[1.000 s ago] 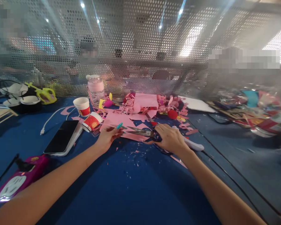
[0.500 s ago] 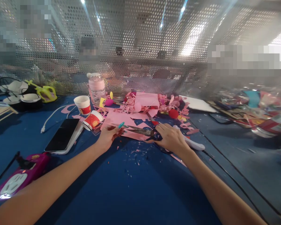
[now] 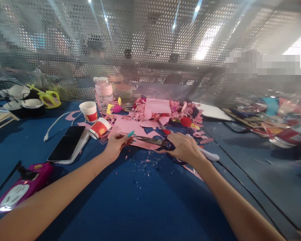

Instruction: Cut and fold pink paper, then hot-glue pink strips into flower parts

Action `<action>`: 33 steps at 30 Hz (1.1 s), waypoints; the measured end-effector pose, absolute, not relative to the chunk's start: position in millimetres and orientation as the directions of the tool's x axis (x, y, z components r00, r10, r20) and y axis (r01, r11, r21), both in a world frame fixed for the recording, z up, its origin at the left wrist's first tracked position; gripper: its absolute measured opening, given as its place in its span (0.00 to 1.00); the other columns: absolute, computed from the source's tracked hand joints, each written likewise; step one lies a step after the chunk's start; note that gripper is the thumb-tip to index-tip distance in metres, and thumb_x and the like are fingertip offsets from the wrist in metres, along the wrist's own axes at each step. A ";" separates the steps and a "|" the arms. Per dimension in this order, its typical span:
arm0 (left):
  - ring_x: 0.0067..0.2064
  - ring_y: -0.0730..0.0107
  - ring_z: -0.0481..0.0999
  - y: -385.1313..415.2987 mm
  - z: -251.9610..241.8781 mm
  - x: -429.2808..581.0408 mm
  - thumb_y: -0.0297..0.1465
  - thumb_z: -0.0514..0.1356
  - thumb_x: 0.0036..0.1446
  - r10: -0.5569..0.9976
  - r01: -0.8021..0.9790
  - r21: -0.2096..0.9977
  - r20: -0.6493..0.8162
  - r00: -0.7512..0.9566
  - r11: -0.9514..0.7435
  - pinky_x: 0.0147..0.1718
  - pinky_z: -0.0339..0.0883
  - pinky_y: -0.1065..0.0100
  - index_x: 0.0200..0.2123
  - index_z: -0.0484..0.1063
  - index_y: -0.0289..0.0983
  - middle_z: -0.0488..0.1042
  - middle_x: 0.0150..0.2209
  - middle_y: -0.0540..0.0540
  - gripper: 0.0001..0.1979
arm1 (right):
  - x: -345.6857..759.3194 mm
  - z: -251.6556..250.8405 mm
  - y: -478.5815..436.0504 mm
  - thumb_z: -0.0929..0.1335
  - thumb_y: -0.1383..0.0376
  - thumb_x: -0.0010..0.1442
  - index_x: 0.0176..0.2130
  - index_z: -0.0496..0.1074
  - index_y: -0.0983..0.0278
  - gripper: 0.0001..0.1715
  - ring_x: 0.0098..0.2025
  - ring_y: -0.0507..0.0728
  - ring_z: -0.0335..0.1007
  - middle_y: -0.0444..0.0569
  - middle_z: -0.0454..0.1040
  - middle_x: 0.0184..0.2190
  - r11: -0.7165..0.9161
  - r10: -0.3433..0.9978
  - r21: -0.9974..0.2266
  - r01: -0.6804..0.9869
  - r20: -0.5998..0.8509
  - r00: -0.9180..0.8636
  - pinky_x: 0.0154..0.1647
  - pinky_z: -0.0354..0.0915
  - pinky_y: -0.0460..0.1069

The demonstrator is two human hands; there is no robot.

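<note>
My right hand [image 3: 184,147] is wrapped round the handles of a pair of scissors [image 3: 154,141], whose blades point left. The blade tips reach the fingertips of my left hand [image 3: 116,145], which are pinched together. What they hold is too small to make out. Behind both hands lies a pink paper sheet [image 3: 126,127], partly covered by the blades. Small paper scraps [image 3: 146,161] are scattered on the blue table just in front of the scissors. A white-handled corded tool [image 3: 210,155] lies beside my right hand, partly hidden by it.
Pink paper cuttings [image 3: 158,108] are heaped at the back. Leftward are two paper cups [image 3: 89,112], one tipped over, a phone [image 3: 67,143], a jar [image 3: 103,93] and a purple power strip [image 3: 27,185]. Black cords [image 3: 243,172] cross the right side, near plastic-wrapped materials [image 3: 273,113].
</note>
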State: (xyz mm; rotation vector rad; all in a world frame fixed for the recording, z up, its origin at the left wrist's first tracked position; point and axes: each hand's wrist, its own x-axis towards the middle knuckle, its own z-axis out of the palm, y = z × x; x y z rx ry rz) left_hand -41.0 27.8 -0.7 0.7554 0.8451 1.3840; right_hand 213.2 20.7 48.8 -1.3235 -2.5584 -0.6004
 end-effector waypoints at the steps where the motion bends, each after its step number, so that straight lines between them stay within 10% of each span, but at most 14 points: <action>1: 0.24 0.72 0.75 27.7 -0.7 -40.9 0.33 0.71 0.29 0.998 -0.506 0.861 -0.060 0.000 0.052 0.26 0.68 0.72 0.22 0.75 0.32 0.76 0.21 0.47 0.14 | 213.4 49.3 20.6 0.60 0.46 0.54 0.30 0.67 0.63 0.24 0.32 0.57 0.64 0.50 0.71 0.26 0.518 0.734 0.266 0.813 0.350 -0.582 0.28 0.52 0.48; 33: 0.30 0.67 0.77 30.1 -3.2 -40.7 0.32 0.70 0.32 0.999 -0.515 0.856 -0.041 0.010 0.041 0.36 0.68 0.68 0.22 0.76 0.31 0.77 0.25 0.44 0.12 | 214.8 42.6 25.3 0.59 0.44 0.54 0.27 0.66 0.63 0.26 0.27 0.56 0.66 0.48 0.71 0.23 0.478 0.772 0.218 0.851 0.357 -0.525 0.26 0.49 0.47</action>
